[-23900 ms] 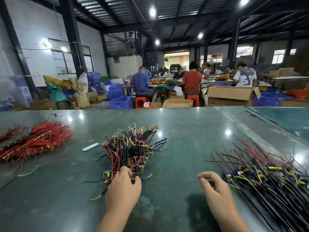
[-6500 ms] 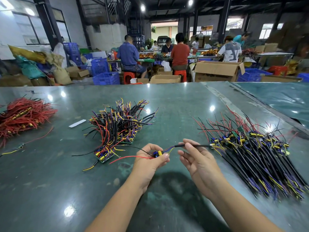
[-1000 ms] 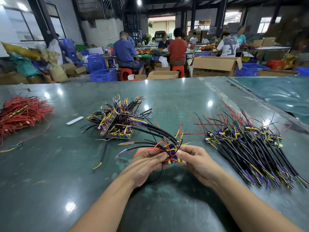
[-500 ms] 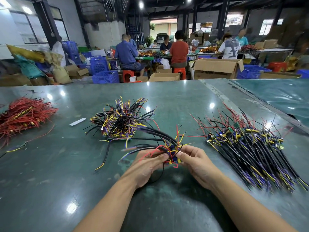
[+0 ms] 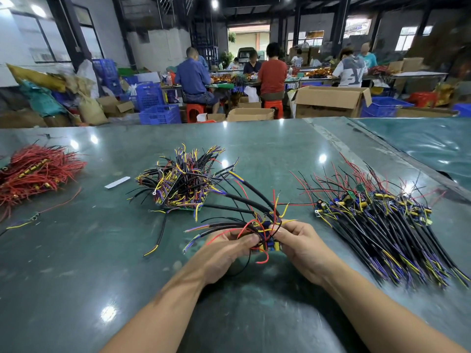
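Observation:
Both hands hold one small bunch of wired circuit boards (image 5: 265,238) just above the green table (image 5: 76,263). My left hand (image 5: 224,253) grips its left side, fingers curled over the black, red and yellow leads. My right hand (image 5: 298,243) pinches its right side at the blue and yellow parts. The bunch's black sleeved leads fan up and to the left. A heap of the same wired boards (image 5: 183,182) lies beyond my left hand. A long laid-out pile of wired boards (image 5: 382,225) lies to the right of my right hand.
A heap of red wires (image 5: 33,171) lies at the table's far left, with a white strip (image 5: 117,182) beside it. A loose black lead (image 5: 160,233) lies left of my hands. Beyond the table several people sit among cardboard boxes (image 5: 328,101) and blue crates (image 5: 160,113).
The bunch stays between both hands and has shifted slightly nearer and lower over the last second. Earlier my hands held a single wired board; before that they rested by the piles.

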Action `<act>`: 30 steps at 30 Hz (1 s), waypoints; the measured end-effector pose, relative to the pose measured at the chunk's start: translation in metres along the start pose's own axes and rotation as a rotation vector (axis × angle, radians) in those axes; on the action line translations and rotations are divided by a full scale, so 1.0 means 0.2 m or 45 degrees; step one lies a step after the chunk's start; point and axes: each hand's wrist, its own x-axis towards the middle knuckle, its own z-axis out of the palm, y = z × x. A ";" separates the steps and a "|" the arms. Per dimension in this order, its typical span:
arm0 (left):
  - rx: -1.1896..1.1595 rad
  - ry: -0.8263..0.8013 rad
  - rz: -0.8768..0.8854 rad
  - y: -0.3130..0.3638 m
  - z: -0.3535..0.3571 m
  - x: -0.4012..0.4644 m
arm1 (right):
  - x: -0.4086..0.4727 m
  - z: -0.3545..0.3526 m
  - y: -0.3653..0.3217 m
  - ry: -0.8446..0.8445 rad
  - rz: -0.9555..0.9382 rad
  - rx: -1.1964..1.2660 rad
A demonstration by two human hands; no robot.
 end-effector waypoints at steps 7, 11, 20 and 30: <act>-0.140 0.047 -0.024 0.01 0.00 0.01 | 0.01 0.00 0.00 -0.017 0.050 0.083; -0.202 0.050 -0.022 0.02 0.00 0.02 | 0.02 0.01 -0.01 -0.059 0.060 0.143; -0.256 0.298 0.057 0.03 0.00 0.06 | 0.03 0.00 -0.04 0.072 0.053 0.197; -0.317 1.217 0.199 0.06 -0.29 0.09 | 0.03 -0.04 -0.10 0.563 -0.109 0.460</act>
